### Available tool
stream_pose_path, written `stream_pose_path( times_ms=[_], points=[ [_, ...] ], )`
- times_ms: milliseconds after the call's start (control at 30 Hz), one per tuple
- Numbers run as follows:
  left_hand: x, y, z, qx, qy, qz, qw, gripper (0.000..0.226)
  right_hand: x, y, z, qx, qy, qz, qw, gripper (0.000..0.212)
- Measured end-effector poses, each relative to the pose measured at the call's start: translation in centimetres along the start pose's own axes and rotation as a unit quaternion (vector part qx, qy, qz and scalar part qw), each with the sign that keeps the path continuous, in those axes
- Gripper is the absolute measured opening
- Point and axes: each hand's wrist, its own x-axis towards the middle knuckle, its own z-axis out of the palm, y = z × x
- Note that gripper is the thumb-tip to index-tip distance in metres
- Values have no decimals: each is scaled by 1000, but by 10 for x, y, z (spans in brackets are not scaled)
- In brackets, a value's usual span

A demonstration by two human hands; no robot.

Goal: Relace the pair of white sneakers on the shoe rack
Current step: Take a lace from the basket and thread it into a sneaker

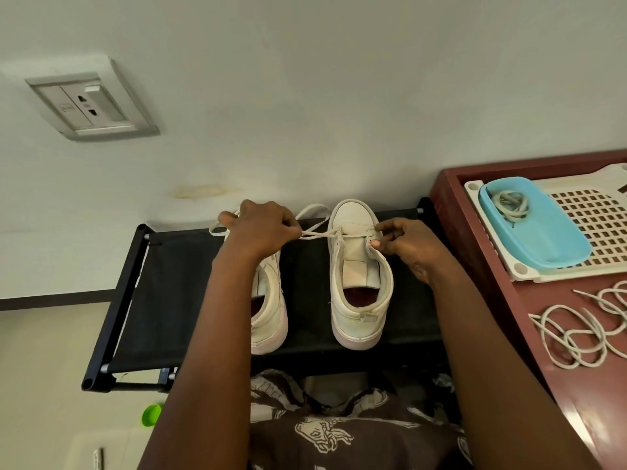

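Two white sneakers stand side by side on the black shoe rack [163, 300], toes toward the wall. My left hand [261, 228] pinches a white lace [319, 232] that runs from the lowest eyelets of the right sneaker [359, 286]; the lace loops on behind my hand to the left. My arm hides much of the left sneaker [269, 313]. My right hand [407, 245] pinches the right sneaker's upper edge beside the tongue, at the eyelets.
A dark red table [509, 307] stands right of the rack, holding a white perforated tray [590, 218], a blue dish [543, 239] with a coiled lace, and loose laces [583, 334]. A wall socket [91, 103] is up left. A green cap [151, 415] lies on the floor.
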Motion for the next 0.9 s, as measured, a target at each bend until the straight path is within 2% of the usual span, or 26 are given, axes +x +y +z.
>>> stream_pose_path(
  times_ms=[167, 333, 400, 467, 633, 733, 900],
  points=[
    [-1, 14, 7, -29, -60, 10, 998, 25, 0, 0, 0, -23, 29, -30, 999, 20],
    [4, 30, 23, -24, -65, 24, 997, 36, 4, -4, 12, -42, 88, -78, 992, 14],
    [5, 32, 28, -76, -66, 37, 994, 35, 4, -6, 15, -78, 82, -80, 990, 13],
    [6, 33, 31, -178, -73, 33, 981, 30, 4, -7, 14, -97, 79, -71, 990, 13],
    [5, 33, 32, -353, -69, -65, 931, 19, 3, -11, 17, -121, 87, -63, 987, 17],
    [5, 32, 35, -375, -64, -91, 921, 28, 5, -10, 18, -106, 84, -46, 990, 17],
    [8, 32, 37, -376, -63, -91, 920, 28, 7, -9, 18, -86, 80, -35, 992, 16]
  ],
)
